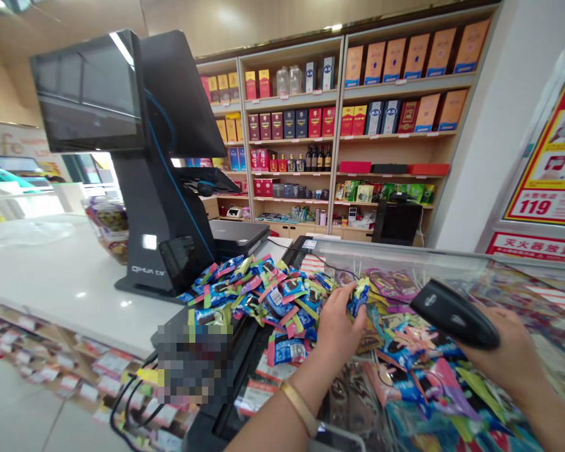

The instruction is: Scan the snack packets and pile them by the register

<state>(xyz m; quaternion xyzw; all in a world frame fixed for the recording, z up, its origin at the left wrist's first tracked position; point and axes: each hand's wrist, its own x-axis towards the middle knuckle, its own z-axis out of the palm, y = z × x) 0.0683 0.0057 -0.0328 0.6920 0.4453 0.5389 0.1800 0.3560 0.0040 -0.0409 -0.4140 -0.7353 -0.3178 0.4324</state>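
Observation:
Between the fingers of my left hand [341, 323] is a small blue and yellow snack packet [360, 295], held just above the glass top. My right hand [506, 351] is wrapped around a black handheld barcode scanner [456, 314], whose head points left toward the packet. To the left of my left hand lies a heap of similar small packets [275, 295] in blue, pink and green. They spread over the counter's edge and onto the glass. Below and between both hands, more colourful packages [419, 376] show in the glass-topped case.
A black point-of-sale terminal [164, 207] stands on the white counter [61, 251] at left, with a plastic tub [106, 226] behind it. A thin cable [320, 260] runs across the case. Shelves of boxed bottles [289, 125] line the back wall. Black cables [122, 402] hang at the front.

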